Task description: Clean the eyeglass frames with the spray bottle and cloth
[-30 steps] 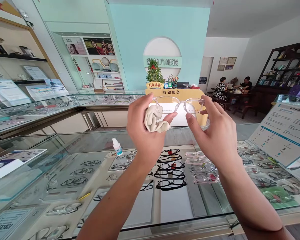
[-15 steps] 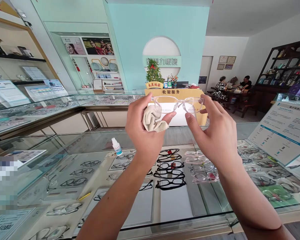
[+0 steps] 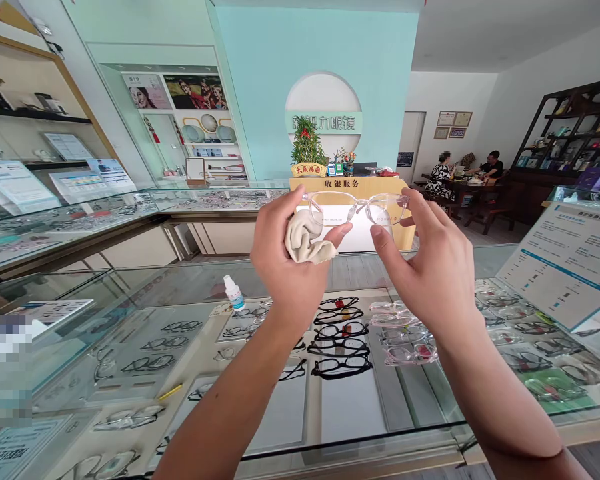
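Observation:
Clear-framed eyeglasses (image 3: 357, 202) are held up in front of me, above the glass display counter, with printing visible on the lenses. My left hand (image 3: 287, 247) is closed on their left end and also keeps a crumpled beige cleaning cloth (image 3: 306, 241) in its palm. My right hand (image 3: 427, 257) grips the right end between fingers, its thumb near the lower rim of the right lens. Below the hands, a column of black-framed glasses (image 3: 341, 347) lies in the case, with pink and clear frames (image 3: 407, 337) to its right.
A small white spray bottle (image 3: 234, 293) stands on the counter (image 3: 155, 277) left of my arm. At the right is a printed sign (image 3: 567, 263). A cashier desk (image 3: 405, 233) with a plant (image 3: 306, 143) is ahead. Two people sit at a table farther back.
Almost nothing differs. Both hands and the eyeglasses keep nearly the same position, with at most a tiny shift of the eyeglasses and right hand.

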`<state>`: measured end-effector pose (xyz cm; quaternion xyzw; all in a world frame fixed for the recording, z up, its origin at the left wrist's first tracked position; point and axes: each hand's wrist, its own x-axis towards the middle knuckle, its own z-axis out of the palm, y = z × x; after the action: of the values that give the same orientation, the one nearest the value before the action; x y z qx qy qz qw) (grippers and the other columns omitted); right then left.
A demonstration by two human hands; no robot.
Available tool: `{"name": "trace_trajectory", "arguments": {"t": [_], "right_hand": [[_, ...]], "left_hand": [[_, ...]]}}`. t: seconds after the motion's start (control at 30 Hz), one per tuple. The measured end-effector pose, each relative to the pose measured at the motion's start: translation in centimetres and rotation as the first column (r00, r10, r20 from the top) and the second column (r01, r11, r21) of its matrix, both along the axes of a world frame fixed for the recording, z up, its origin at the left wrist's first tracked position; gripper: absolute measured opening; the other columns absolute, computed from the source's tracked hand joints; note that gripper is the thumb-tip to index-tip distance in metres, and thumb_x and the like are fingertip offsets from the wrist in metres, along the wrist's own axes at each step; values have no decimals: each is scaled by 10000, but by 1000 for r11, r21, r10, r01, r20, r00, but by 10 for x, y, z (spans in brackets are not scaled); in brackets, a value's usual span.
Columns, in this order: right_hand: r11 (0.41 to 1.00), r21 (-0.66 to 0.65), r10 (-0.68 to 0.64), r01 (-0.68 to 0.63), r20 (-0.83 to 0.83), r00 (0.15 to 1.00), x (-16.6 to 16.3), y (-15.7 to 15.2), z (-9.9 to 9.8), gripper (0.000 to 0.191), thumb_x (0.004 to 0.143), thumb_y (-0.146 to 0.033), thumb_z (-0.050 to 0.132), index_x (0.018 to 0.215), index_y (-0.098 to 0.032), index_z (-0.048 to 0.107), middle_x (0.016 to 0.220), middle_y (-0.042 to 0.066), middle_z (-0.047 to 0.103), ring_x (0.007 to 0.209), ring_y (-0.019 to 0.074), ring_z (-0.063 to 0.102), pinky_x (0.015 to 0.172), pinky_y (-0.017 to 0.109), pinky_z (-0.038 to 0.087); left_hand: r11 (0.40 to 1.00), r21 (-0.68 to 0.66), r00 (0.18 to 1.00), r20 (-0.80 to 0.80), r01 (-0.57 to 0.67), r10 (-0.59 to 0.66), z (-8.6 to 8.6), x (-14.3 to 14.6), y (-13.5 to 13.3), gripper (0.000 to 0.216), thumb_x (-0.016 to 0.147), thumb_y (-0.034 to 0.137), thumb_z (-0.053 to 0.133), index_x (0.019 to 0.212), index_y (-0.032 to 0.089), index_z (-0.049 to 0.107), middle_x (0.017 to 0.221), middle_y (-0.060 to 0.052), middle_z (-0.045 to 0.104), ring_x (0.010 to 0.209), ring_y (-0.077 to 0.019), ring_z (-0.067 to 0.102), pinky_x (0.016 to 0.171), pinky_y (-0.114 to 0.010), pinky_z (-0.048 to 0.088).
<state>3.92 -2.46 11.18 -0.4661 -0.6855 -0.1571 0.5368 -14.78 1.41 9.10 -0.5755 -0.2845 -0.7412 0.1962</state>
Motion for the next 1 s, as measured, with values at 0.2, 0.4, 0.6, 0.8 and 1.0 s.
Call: {"name": "trace_trajectory", "arguments": {"t": [0.2,0.4,0.6,0.8,1.0], "right_hand": [[1000,14,1,-1,9,1000,1,2,-1,537,1051,-533,597,1490,-237,681,1243,155,808,1037,329,777,748,448,574],[1000,7,8,-8,16,1000,2,5,-1,542,1050,-532,594,1499,-240,680,1231,152,809,1028,327,771,751,448,571],[1000,-25,8,-7,17,1000,1,8,-1,566,1049,-545,588,1497,-211,676,1232,167,806,1043,336,770,766,459,570],[1000,-20,20,-20,14,1000,1,7,-1,562,1053,-537,605,1510,-217,670,1251,163,808,1072,342,776,788,475,587],[996,86,-13,12,6,1000,0,5,-2,591,1072,-527,602,1616,-295,594,1345,158,773,1104,347,768,870,523,636]], "left_hand": [[998,17,999,-8,-53,53,1,0,0,556,900,534,909,1357,289,708,1253,-52,765,1174,-270,765,1033,-470,656],[994,41,994,-19,-103,104,1,-1,-1,540,896,529,915,1341,290,724,1230,-52,776,1182,-278,761,1042,-475,650],[991,38,992,-19,-125,125,1,-2,-1,572,885,550,925,1353,290,724,1288,-63,777,1248,-298,749,1075,-492,645],[995,54,996,-20,-86,87,0,-3,1,599,867,558,941,1363,297,731,1283,-68,784,1226,-295,764,1066,-496,659],[998,-56,1000,18,-12,13,-3,-5,14,587,884,479,940,1398,297,722,1320,-51,804,1278,-291,773,1102,-475,671]]}}
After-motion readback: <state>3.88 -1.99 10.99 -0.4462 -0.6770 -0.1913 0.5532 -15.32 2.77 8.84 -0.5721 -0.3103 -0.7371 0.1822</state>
